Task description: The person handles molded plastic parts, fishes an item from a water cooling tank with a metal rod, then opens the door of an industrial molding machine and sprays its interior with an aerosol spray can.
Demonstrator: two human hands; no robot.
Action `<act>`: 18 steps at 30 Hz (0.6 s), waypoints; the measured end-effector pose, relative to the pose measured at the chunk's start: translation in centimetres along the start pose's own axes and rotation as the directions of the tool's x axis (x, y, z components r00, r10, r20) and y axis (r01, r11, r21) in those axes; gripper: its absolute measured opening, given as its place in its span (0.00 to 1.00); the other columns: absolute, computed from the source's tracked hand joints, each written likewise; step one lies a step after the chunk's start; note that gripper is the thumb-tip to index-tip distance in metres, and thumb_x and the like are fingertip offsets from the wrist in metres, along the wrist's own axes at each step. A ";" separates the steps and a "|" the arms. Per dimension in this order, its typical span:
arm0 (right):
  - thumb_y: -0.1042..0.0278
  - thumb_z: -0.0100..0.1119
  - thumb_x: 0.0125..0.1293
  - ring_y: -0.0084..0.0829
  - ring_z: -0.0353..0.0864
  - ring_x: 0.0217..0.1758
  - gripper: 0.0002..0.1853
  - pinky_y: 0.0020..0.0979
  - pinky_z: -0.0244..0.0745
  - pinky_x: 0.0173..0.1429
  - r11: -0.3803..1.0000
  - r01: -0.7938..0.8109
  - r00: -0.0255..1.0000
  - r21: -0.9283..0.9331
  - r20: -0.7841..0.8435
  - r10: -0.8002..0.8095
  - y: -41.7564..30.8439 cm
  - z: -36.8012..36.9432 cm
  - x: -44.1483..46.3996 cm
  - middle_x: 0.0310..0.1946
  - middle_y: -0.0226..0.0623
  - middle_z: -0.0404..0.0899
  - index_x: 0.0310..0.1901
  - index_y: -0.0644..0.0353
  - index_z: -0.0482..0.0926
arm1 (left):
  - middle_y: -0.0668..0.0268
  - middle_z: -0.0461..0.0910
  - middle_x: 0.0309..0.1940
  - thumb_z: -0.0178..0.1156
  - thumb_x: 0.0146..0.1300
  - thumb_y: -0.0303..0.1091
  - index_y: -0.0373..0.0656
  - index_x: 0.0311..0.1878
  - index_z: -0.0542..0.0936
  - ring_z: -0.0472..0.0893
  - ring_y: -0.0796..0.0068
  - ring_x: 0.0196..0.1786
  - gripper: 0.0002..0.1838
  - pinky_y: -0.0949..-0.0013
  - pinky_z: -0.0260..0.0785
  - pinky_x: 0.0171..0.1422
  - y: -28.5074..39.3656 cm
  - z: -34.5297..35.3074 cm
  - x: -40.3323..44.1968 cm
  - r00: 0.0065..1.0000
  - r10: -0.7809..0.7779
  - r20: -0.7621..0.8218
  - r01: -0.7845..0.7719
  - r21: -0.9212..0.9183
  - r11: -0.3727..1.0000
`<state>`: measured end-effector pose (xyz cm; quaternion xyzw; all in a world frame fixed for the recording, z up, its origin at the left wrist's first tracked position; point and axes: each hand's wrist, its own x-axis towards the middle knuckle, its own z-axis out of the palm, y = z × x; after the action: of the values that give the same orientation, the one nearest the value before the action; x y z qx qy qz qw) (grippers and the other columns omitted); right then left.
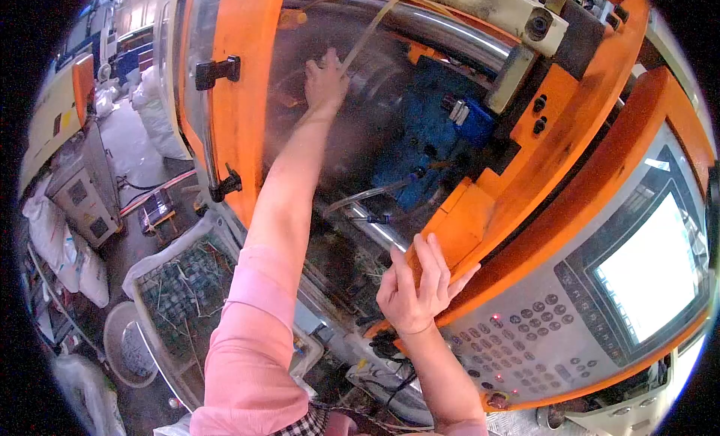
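Note:
My left hand [326, 82] reaches deep into the machine's opening, in front of a dim, hazy metal face [367, 83]. Its fingers look spread, and I make out nothing in them. Close beside its fingers runs a pale yellowish hose [367, 37]. My right hand [414, 290] rests at the lower end of the orange machine frame [459, 220], its fingers extended against the edge. Inside the opening, to the right of my left hand, is a blue mould block [439, 128] with fittings and a clear tube [367, 197].
A control panel [517, 327] with buttons and a bright screen [651, 267] stands at right. On the left is an orange door [247, 31] with a black handle [217, 73]. A crate [142, 265] of dark parts sits below, beside a round tub [124, 316] and white sacks [56, 233].

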<state>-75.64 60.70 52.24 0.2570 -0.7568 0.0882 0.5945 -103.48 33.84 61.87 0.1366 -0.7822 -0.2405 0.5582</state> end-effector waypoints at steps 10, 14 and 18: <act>0.67 0.54 0.54 0.30 0.74 0.58 0.11 0.61 0.33 0.72 1.000 -0.001 1.000 0.006 -0.002 0.001 0.0 -0.1 0.1 0.52 0.31 0.76 0.38 0.46 0.81 | 0.46 0.64 0.49 0.65 0.51 0.40 0.56 0.64 0.61 0.72 0.42 0.51 0.37 0.51 0.71 0.50 -0.1 -1.0 -0.3 0.999 -0.008 0.037 0.011 -0.082 0.997; 0.67 0.55 0.54 0.30 0.74 0.58 0.10 0.61 0.33 0.72 1.000 0.000 1.000 0.006 -0.001 0.000 0.0 -0.1 0.1 0.52 0.31 0.76 0.38 0.46 0.81 | 0.46 0.64 0.49 0.65 0.51 0.39 0.57 0.65 0.60 0.71 0.42 0.52 0.37 0.50 0.71 0.51 0.0 -1.3 -0.5 1.000 -0.004 0.010 0.005 -0.134 0.991; 0.68 0.55 0.53 0.30 0.74 0.58 0.10 0.61 0.33 0.72 1.000 -0.005 1.000 0.014 -0.006 0.005 0.0 -0.1 0.0 0.52 0.31 0.76 0.38 0.46 0.81 | 0.46 0.63 0.49 0.65 0.51 0.39 0.58 0.65 0.60 0.70 0.41 0.52 0.38 0.50 0.70 0.52 0.0 -1.4 -0.8 0.999 0.020 -0.028 -0.023 -0.130 0.991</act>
<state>-75.60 60.75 52.28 0.2591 -0.7550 0.0957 0.5947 -101.91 33.94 61.63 0.0948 -0.7587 -0.2830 0.5791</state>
